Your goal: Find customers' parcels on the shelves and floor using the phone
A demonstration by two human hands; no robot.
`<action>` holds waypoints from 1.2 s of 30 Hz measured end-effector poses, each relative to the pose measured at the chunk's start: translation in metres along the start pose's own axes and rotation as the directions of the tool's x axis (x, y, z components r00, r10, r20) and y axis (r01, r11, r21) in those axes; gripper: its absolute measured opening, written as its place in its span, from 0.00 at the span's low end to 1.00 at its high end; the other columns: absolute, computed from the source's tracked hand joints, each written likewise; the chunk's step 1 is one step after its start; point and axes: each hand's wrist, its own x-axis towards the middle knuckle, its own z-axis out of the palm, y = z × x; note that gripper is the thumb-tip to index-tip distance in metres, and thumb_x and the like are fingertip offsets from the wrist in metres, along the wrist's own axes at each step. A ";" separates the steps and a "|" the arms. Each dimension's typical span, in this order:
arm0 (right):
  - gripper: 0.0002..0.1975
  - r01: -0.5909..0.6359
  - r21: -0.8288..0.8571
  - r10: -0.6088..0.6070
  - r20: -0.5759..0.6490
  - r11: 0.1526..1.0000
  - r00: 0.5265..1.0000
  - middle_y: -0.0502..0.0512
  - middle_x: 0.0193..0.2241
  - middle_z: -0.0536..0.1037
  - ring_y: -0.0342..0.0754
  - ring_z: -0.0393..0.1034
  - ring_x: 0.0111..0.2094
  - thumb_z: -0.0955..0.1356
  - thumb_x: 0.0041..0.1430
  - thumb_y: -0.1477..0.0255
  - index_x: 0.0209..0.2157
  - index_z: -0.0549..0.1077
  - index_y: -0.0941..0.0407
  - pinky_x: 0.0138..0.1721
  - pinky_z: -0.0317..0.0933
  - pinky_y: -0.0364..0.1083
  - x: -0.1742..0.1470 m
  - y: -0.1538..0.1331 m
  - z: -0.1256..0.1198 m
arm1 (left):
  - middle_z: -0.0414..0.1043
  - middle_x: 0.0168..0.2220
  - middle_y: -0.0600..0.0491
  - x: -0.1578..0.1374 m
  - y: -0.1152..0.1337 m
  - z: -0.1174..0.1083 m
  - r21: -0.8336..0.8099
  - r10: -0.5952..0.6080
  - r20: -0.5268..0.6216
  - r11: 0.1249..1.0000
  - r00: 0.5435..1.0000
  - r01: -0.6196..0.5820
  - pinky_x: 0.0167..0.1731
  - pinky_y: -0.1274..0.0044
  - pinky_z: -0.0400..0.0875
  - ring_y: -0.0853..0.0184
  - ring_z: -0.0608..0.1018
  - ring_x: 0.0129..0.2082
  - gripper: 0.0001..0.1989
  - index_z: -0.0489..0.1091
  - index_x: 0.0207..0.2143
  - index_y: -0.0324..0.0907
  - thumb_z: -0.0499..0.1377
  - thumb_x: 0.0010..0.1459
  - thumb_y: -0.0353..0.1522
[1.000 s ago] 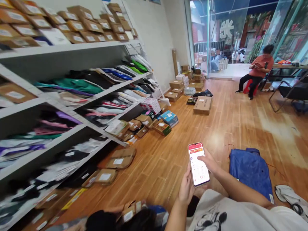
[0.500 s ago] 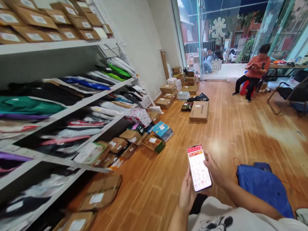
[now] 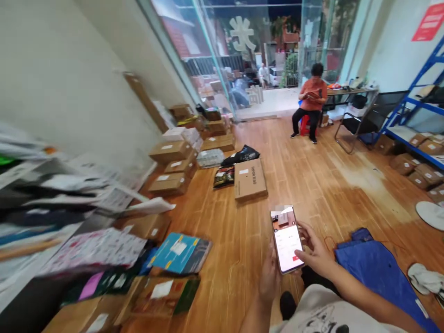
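A smartphone (image 3: 286,240) with a lit screen is held upright in front of me. Its screen shows a camera picture at the top and a white page with a red button below. My left hand (image 3: 268,273) wraps the phone's left edge. My right hand (image 3: 317,249) grips the right side, its thumb over the lower screen by the red button. On the floor past the phone lies a large flat cardboard box (image 3: 250,180), beside a black plastic bag (image 3: 243,155) and a small dark packet (image 3: 224,177).
Cardboard parcels (image 3: 169,182) line the left wall. A shelf of bagged parcels and a blue package (image 3: 180,252) are nearer left. A blue sack (image 3: 374,273) lies right. Beyond, a person (image 3: 312,101) sits near a black chair (image 3: 360,122) and blue rack (image 3: 412,108).
My view has turned right and moved forward along the shelf. The phone screen changed from an icon page to a camera picture with a form. My right thumb moved down the screen.
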 end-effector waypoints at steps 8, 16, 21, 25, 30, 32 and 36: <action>0.22 -0.009 0.223 0.055 -0.203 0.975 0.978 0.53 0.30 0.80 0.47 0.72 0.28 0.70 0.56 0.51 0.40 0.74 0.55 0.29 0.65 0.44 0.165 -0.010 -0.090 | 0.69 0.62 0.43 0.185 0.010 0.063 0.012 -0.133 0.149 0.991 0.980 0.133 0.50 0.58 0.75 0.46 0.72 0.59 0.40 0.54 0.69 0.48 0.59 0.59 0.52; 0.23 -0.011 0.190 0.067 -0.291 0.982 0.954 0.51 0.26 0.78 0.46 0.70 0.27 0.71 0.52 0.48 0.33 0.75 0.56 0.27 0.63 0.43 0.297 -0.040 -0.197 | 0.71 0.60 0.47 0.338 0.028 0.147 0.005 -0.152 0.131 0.988 0.980 0.152 0.38 0.64 0.82 0.50 0.78 0.52 0.36 0.49 0.70 0.57 0.57 0.63 0.48; 0.27 -0.023 0.231 0.101 -0.330 0.973 0.939 0.51 0.25 0.78 0.45 0.69 0.24 0.71 0.50 0.45 0.33 0.74 0.56 0.26 0.63 0.44 0.390 -0.031 -0.257 | 0.71 0.60 0.45 0.438 0.050 0.190 0.047 -0.255 0.192 0.967 0.947 0.251 0.35 0.66 0.82 0.50 0.78 0.51 0.36 0.50 0.70 0.55 0.58 0.63 0.45; 0.30 -0.012 0.278 0.116 -0.361 0.961 0.926 0.51 0.24 0.77 0.46 0.70 0.24 0.71 0.46 0.42 0.33 0.73 0.56 0.28 0.63 0.45 0.485 -0.016 -0.306 | 0.71 0.60 0.45 0.544 0.060 0.208 0.044 -0.278 0.225 0.960 0.934 0.276 0.29 0.72 0.81 0.49 0.76 0.55 0.33 0.55 0.68 0.54 0.57 0.63 0.45; 0.30 0.047 0.314 0.111 -0.464 0.948 0.879 0.53 0.25 0.78 0.49 0.72 0.27 0.73 0.45 0.42 0.31 0.74 0.56 0.32 0.65 0.47 0.609 -0.018 -0.380 | 0.74 0.57 0.45 0.698 0.071 0.246 0.159 -0.377 0.252 0.924 0.891 0.347 0.24 0.73 0.79 0.50 0.79 0.49 0.30 0.62 0.65 0.52 0.56 0.63 0.48; 0.30 0.060 0.298 0.111 -0.526 0.953 0.843 0.53 0.25 0.78 0.50 0.72 0.27 0.73 0.43 0.42 0.30 0.73 0.56 0.31 0.65 0.47 0.647 -0.033 -0.414 | 0.74 0.57 0.45 0.752 0.078 0.277 0.217 -0.413 0.286 0.907 0.865 0.361 0.23 0.73 0.78 0.51 0.80 0.47 0.31 0.62 0.65 0.52 0.57 0.62 0.49; 0.31 0.055 0.249 0.116 -0.622 0.967 0.774 0.56 0.27 0.81 0.52 0.75 0.28 0.73 0.41 0.41 0.30 0.75 0.57 0.29 0.66 0.47 0.699 -0.066 -0.482 | 0.71 0.60 0.44 0.833 0.084 0.349 0.275 -0.457 0.379 0.886 0.805 0.374 0.22 0.75 0.77 0.49 0.79 0.49 0.34 0.66 0.63 0.48 0.58 0.59 0.53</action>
